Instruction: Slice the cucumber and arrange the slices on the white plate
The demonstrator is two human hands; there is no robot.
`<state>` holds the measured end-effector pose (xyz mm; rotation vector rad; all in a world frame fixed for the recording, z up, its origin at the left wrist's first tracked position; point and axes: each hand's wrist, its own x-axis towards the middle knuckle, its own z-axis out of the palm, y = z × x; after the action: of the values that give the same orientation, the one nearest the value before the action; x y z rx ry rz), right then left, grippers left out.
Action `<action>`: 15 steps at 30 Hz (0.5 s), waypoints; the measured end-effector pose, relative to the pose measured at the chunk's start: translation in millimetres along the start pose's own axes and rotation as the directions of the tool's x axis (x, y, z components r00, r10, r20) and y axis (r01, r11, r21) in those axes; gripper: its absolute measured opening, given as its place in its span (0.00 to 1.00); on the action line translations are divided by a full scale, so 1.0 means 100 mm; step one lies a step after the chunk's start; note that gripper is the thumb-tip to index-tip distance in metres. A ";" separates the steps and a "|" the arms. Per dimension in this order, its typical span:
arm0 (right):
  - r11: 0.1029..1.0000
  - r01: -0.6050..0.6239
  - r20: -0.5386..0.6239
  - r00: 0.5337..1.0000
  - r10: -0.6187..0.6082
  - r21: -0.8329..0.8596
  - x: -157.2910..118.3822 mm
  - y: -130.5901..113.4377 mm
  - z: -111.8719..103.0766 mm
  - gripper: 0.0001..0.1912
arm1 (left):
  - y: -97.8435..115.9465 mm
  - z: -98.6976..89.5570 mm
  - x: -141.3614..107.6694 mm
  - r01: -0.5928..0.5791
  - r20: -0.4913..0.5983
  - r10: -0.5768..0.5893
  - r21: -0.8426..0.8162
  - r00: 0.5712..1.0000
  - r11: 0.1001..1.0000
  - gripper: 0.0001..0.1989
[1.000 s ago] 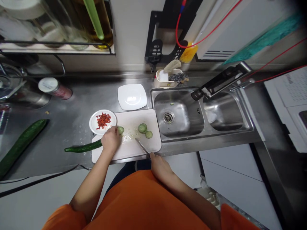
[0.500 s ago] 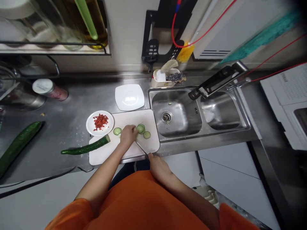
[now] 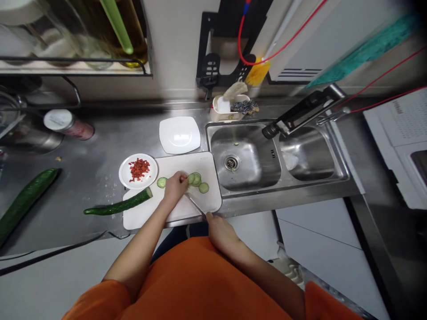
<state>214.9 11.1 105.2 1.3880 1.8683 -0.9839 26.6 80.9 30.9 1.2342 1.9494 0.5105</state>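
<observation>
My right hand (image 3: 223, 231) is closed round the handle end of a knife (image 3: 196, 205), whose blade points up and left over the white cutting board (image 3: 150, 218). The fingers of my left hand (image 3: 175, 187) are pinched at the edge of a thin cucumber slice (image 3: 191, 178), just beyond the knife tip. Several more cucumber slices (image 3: 203, 188) lie right of that hand, some overlapping. A single cucumber slice (image 3: 162, 182) rests to its left. One cut cucumber (image 3: 122, 207) lies with its cut end on the board and its tail over the counter.
A white plate of chopped red pieces (image 3: 139, 170) sits at the board's upper left. Behind the board is a square white plate (image 3: 180, 134). A double sink (image 3: 247, 178) adjoins on the right. A whole cucumber (image 3: 30, 200) and a lidded canister (image 3: 68, 124) stand leftward.
My left hand has shifted slightly left, and more of the overlapping slices shows beside its fingers. My right hand and the knife have hardly moved.
</observation>
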 end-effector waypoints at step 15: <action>0.999 -0.046 -0.039 0.998 0.046 0.005 0.01 -0.03 -0.09 0.21 | -0.46 -0.02 -0.31 -0.140 -0.025 0.149 0.209 0.989 0.968 0.13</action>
<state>211.6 18.5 109.6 1.4563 1.8547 -0.9449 5.2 32.6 13.3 1.5166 1.9948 0.4153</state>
